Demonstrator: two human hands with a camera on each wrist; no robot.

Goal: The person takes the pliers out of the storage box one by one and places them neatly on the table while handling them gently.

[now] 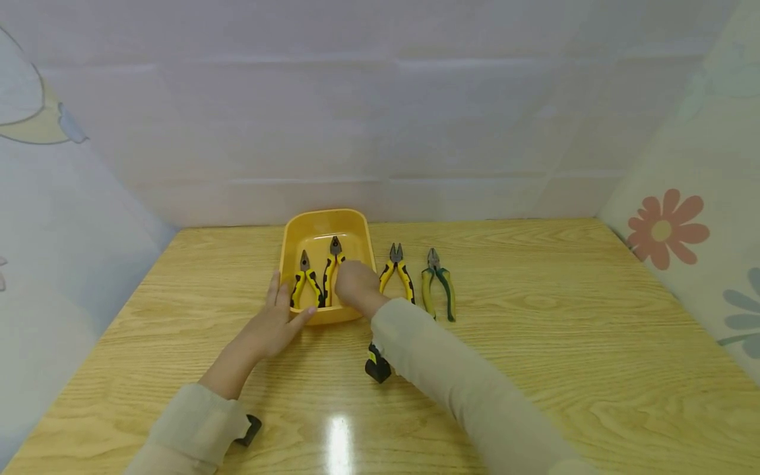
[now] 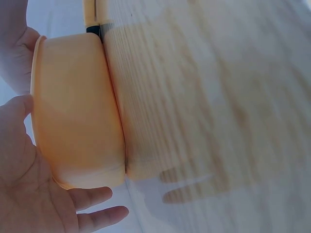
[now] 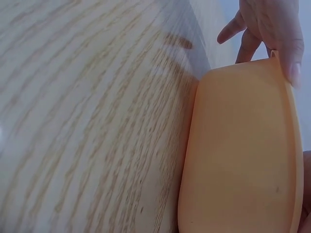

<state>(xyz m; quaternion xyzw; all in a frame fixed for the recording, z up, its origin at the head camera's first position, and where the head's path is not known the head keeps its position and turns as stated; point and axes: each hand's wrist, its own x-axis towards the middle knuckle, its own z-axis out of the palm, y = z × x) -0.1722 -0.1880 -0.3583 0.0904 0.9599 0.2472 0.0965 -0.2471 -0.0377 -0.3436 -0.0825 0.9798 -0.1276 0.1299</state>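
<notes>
A yellow plastic bin stands near the back of the wooden table. Inside it on the left lie small long-nose pliers with yellow and black handles. Beside them is a larger pair of pliers, also yellow and black. My right hand reaches into the bin, fingers curled at this larger pair's right handle, which it hides. At the bin's front left corner is my left hand. Its thumb rests on the rim, while its fingers stretch straight along the side, as the left wrist view also shows.
Right of the bin lie yellow and black combination pliers, partly behind my right forearm. Farther right are green-handled pliers. A papered wall rises behind the table. Black wrist devices show under both sleeves.
</notes>
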